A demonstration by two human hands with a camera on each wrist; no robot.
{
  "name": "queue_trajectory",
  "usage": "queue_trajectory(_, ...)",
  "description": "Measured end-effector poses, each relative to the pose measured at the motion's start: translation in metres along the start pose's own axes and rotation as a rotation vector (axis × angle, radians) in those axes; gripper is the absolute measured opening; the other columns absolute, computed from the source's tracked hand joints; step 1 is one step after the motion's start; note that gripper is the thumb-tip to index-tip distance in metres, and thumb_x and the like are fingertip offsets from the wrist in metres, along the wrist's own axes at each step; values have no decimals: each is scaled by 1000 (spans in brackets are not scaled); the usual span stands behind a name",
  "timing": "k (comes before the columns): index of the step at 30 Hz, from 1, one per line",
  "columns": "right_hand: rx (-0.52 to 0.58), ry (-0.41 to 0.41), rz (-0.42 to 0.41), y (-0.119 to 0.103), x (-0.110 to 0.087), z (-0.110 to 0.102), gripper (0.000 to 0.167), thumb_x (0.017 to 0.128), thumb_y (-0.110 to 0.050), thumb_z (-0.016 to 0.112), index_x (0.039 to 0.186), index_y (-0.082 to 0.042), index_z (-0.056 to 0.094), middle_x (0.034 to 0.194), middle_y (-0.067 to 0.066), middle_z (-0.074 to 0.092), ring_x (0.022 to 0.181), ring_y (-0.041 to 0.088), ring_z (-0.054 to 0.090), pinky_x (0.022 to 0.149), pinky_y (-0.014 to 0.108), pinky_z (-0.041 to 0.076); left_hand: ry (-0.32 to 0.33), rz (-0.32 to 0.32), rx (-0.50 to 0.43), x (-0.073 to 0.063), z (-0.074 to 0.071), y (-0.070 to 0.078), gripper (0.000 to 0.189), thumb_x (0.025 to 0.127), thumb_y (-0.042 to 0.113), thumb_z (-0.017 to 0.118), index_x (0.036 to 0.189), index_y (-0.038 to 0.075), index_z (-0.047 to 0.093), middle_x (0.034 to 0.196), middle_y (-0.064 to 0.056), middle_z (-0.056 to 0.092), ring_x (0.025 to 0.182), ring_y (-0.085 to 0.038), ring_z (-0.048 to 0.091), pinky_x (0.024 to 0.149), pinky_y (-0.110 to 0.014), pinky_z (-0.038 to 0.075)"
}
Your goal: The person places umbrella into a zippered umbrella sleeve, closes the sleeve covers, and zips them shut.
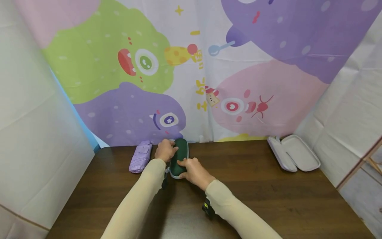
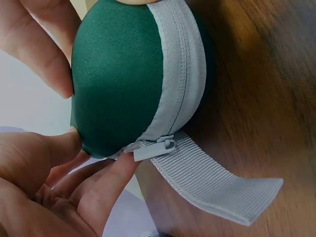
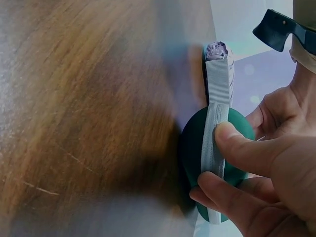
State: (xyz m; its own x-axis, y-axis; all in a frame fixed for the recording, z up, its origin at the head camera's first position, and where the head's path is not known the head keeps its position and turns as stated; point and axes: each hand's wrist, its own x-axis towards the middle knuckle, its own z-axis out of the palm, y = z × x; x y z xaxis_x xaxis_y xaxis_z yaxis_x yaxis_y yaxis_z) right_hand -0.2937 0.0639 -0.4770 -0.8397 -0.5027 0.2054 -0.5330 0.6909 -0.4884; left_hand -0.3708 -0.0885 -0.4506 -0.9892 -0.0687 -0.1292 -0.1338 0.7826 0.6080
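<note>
A dark green zippered glasses case with a pale grey zipper lies on the table between both hands. My left hand grips its left side. In the left wrist view, the left thumb presses the green shell, and a fingertip touches the zipper pull beside the grey strap. My right hand holds the near right end of the case. In the right wrist view, its thumb and fingers pinch across the zipper band. The zipper looks closed where it shows.
A folded lavender umbrella lies left of the case, close to the left hand. At the table's right side stands an open pale case with a light lining. Behind the brown wooden table hangs a cartoon-printed cloth.
</note>
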Motion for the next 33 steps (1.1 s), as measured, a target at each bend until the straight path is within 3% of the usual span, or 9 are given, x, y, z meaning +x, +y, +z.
queue_trajectory(9,23,-19,11,-1,2,1,59,83,-14,86,137,-1,64,136,30,61,122,33,65,92,36,59,11,-14,19,-1,0,-2,40,101,25,68,138,11,67,135,-19,67,67,-25,71,55,-36,56)
queue_trajectory(17,61,-2,25,1,3,-1,58,82,-11,86,136,0,65,136,31,60,125,37,63,95,40,58,27,14,27,-2,-1,-2,41,100,26,69,138,12,67,133,-18,68,66,-24,70,57,-37,54)
queue_trajectory(24,46,-47,62,-8,1,-2,61,85,-9,83,141,-1,60,141,28,59,128,36,61,94,37,58,21,-5,-20,-3,-1,-10,31,100,27,69,126,11,74,122,-17,72,65,-25,70,55,-35,56)
queue_trajectory(29,27,-54,67,-10,-1,0,60,87,-10,81,142,-2,60,144,31,55,127,37,61,93,37,59,12,-27,-60,-5,-1,-12,37,100,29,69,133,11,71,129,-17,70,64,-24,70,56,-35,57)
queue_trajectory(33,-26,-57,50,-11,0,2,58,90,-10,79,144,-1,59,144,35,51,122,40,64,90,38,60,42,-40,-134,-6,-1,-12,40,98,30,71,133,10,70,128,-18,70,65,-25,71,58,-38,60)
